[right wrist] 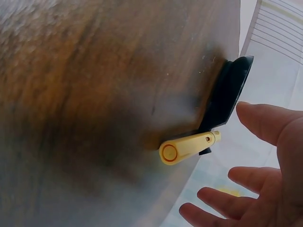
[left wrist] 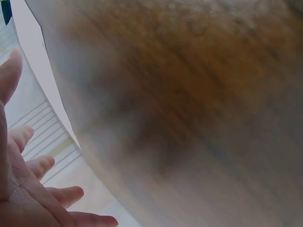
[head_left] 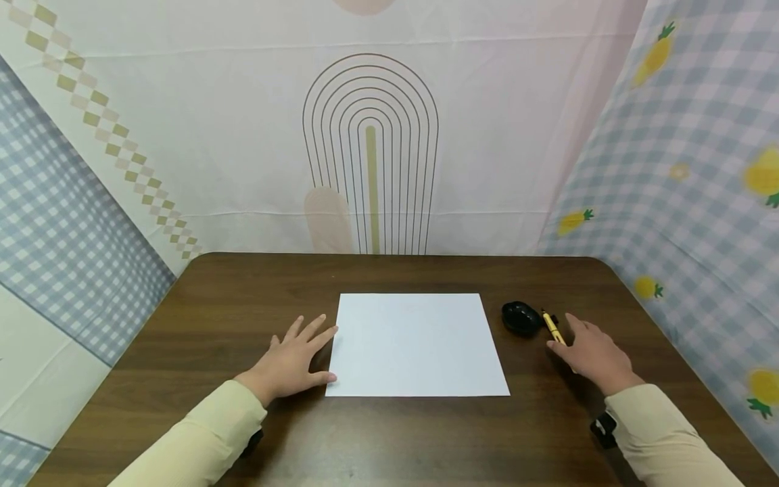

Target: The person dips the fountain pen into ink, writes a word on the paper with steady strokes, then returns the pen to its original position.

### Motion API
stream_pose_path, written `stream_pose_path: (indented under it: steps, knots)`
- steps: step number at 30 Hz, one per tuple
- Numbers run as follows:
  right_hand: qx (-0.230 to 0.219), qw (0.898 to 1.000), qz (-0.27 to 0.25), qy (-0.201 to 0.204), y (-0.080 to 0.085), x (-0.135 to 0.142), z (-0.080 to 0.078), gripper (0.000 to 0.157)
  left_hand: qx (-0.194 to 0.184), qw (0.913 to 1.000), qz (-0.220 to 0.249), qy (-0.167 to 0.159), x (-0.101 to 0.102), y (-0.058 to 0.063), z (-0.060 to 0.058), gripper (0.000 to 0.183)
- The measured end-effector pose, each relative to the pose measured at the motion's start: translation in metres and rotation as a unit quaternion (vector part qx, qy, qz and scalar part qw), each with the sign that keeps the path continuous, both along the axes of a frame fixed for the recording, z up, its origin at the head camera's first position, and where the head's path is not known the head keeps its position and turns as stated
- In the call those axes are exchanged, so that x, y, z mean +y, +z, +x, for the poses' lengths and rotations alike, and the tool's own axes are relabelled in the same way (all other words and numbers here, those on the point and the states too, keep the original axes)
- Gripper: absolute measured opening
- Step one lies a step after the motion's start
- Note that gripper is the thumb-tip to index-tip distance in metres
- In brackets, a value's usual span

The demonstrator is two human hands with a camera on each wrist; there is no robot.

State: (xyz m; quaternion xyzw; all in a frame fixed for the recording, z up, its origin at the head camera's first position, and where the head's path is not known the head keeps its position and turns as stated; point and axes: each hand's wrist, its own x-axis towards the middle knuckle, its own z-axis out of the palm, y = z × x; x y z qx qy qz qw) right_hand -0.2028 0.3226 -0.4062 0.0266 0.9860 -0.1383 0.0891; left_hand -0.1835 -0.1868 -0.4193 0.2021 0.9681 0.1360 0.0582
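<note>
A white sheet of paper [head_left: 416, 345] lies flat on the brown table. My left hand [head_left: 292, 358], fingers spread and straight, is at the sheet's left edge, with thumb and fingertips just at or over it. In the left wrist view that hand [left wrist: 28, 189] holds nothing. To the sheet's right, a yellow pen [head_left: 552, 327] with a dark tip leans by a small black dish [head_left: 521, 318]. Over the pen's near end hovers my right hand [head_left: 593, 355], thumb and fingers apart. The right wrist view shows a gap between that hand [right wrist: 265, 175] and the pen [right wrist: 187, 146].
The wooden table [head_left: 420, 439] has rounded far corners. Behind it hangs a white patterned cloth [head_left: 243, 135], with blue checked cloths at the left [head_left: 67, 203] and right [head_left: 700, 203]. A dark wrist device [head_left: 604, 429] sits below the right sleeve.
</note>
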Motion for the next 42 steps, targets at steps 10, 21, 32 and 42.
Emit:
stream_pose_path:
  steps: [10,21,32,42]
  knots:
    - [-0.02,0.999,-0.028,0.0,0.001,0.004,-0.003,0.084,-0.021,0.9997,0.006,-0.011,0.005,-0.002,-0.003,0.08]
    - [-0.05,0.997,-0.058,-0.009,0.002,0.013,-0.009,0.08,-0.049,0.9986,0.004,-0.02,0.009,-0.002,-0.005,0.08]
    - [-0.061,0.992,-0.109,-0.034,0.003,0.018,-0.011,0.065,-0.057,0.9979,0.001,-0.029,0.011,-0.004,-0.007,0.079]
    - [-0.099,0.965,-0.22,-0.098,0.001,0.019,-0.013,0.056,-0.07,0.9971,0.007,-0.029,0.012,-0.004,-0.005,0.078]
